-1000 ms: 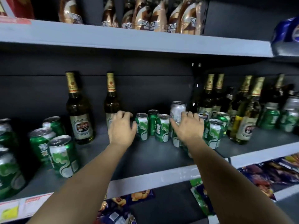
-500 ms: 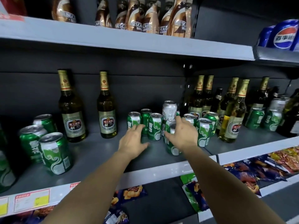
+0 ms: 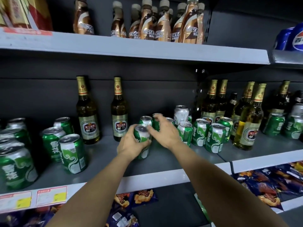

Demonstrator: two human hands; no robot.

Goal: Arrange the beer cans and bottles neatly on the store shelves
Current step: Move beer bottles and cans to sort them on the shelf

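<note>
On the grey shelf, left hand grips a green can; right hand hovers open beside it.

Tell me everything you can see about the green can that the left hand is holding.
The green can looks like metal, with a silver top carrying a pull tab and a white swirl pattern on its side. It stands upright on the grey shelf, in front of other green cans. The left hand grips it from the left; the right hand hovers beside it, fingers spread.

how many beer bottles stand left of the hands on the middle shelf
2: one beer bottle behind the left cluster of green cans, another just behind the left hand. None seem hidden there; more stand to the right.
</note>
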